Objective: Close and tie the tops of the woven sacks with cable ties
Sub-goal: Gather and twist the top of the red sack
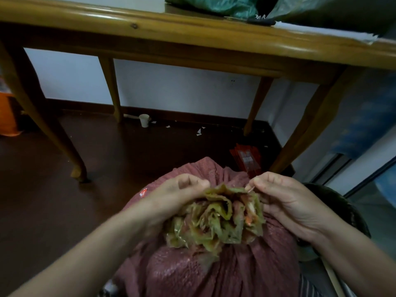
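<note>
A wooden table [192,33] on curved legs spans the upper view, with a white sheet [321,31] on its right end. Behind the table is a white wall [171,86] with a socket [233,81] and a dark skirting [182,115]. Under the table the floor [42,189] is dark brown. A paper cup [144,120] stands there by the skirting, with paper scraps [198,132] nearby. A red packet [246,159] lies by the table's right front leg. The light is dim.

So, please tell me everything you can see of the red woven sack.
The woven sack looks like dull red plastic weave, full and rounded, and it sits in front of a wooden table. Its yellow-green mouth is gathered into crumpled pleats. The left hand grips the bunch; the right hand pinches its far edge.
</note>
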